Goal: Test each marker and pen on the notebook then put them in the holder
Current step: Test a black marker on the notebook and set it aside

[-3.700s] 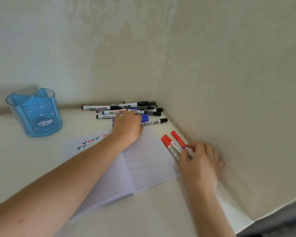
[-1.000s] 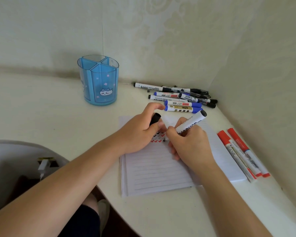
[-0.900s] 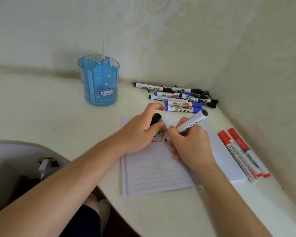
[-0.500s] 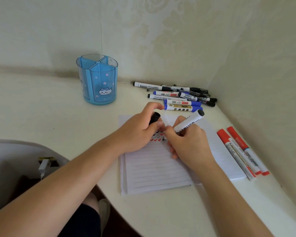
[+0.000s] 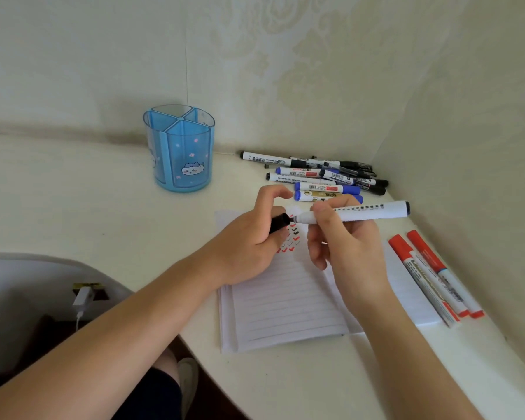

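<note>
table (image 5: 73,207): open notebook (image 5: 285,307) lies near the corner. blue holder (image 5: 181,153) stands upright at rear left, loose markers (image 5: 325,177) piled behind the notebook, two red markers (image 5: 431,274) at its right edge. your right hand (image 5: 346,237) grips a white marker (image 5: 373,211) level above the page. your left hand (image 5: 249,244) pinches a black cap (image 5: 279,222), marker tip at the cap mouth.

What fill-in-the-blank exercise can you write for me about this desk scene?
The left hand pinches the black plastic ____, while the right hand grips the white-barrelled marker.
Two white markers with ____ caps lie right of the lined paper notebook.
The translucent blue plastic holder has ____ compartments.
Missing words: cap; red; three.
</note>
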